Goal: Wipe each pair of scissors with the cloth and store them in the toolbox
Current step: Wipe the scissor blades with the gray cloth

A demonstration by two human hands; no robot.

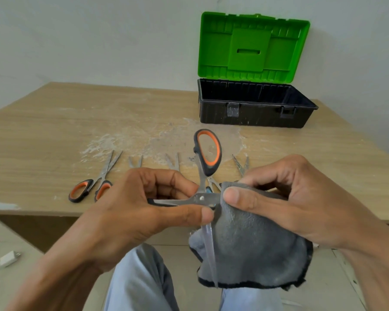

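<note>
In the head view, your left hand grips the scissors just in front of the table edge, above your knees, thumb and fingers pinching near the pivot. They are spread wide: one orange handle stands up, one blade hangs down in front of the cloth. Your right hand pinches the grey cloth, thumb on top, folded round the other blade beside the pivot; the rest of it hangs below your hand.

On the table behind your left hand lies another orange-handled pair, slightly open. More blade tips show past your knuckles; their handles are hidden. The toolbox stands at the far right of the table against the wall, its green lid upright. I cannot tell what is inside.
</note>
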